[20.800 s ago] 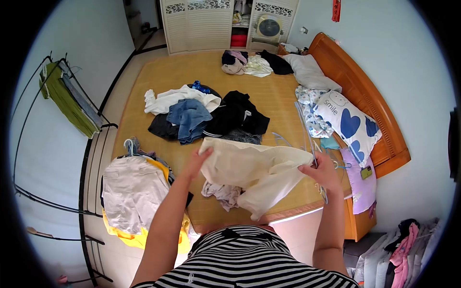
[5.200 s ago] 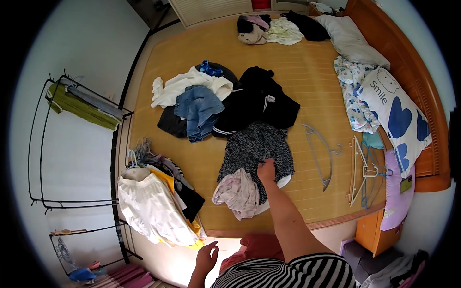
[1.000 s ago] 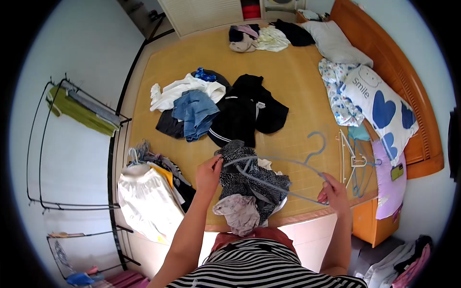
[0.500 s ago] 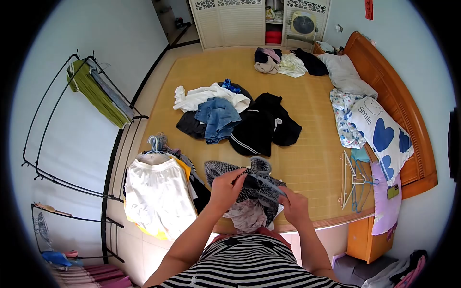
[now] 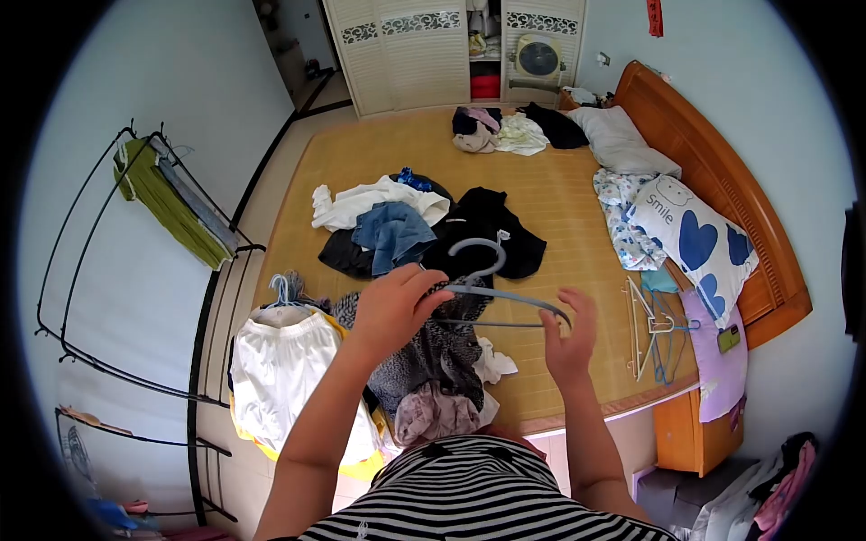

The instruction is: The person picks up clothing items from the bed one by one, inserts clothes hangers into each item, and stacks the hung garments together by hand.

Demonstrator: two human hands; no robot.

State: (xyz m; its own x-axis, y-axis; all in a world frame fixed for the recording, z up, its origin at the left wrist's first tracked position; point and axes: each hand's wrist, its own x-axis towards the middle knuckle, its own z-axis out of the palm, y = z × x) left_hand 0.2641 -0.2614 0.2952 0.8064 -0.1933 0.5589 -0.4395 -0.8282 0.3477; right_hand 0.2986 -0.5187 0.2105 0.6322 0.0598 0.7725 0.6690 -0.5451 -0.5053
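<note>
Left hand (image 5: 397, 311) gripping grey hanger (image 5: 488, 290) and speckled dark garment (image 5: 424, 361), right hand (image 5: 570, 338) open around hanger's other end, contact unclear, hanger above bed (image 5: 573, 234), garment beside crumpled pinkish cloth (image 5: 437, 415)

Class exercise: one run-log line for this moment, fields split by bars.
left hand: holding hanger | speckled garment: beside left hand | right hand: open at hanger's end, contact unclear | bed: piled clothes

"smile" stands on the white pillow (image 5: 696, 242) beside the headboard (image 5: 722, 171); characters on the red strip (image 5: 655, 18) beyond the headboard seem too small to read.
</note>
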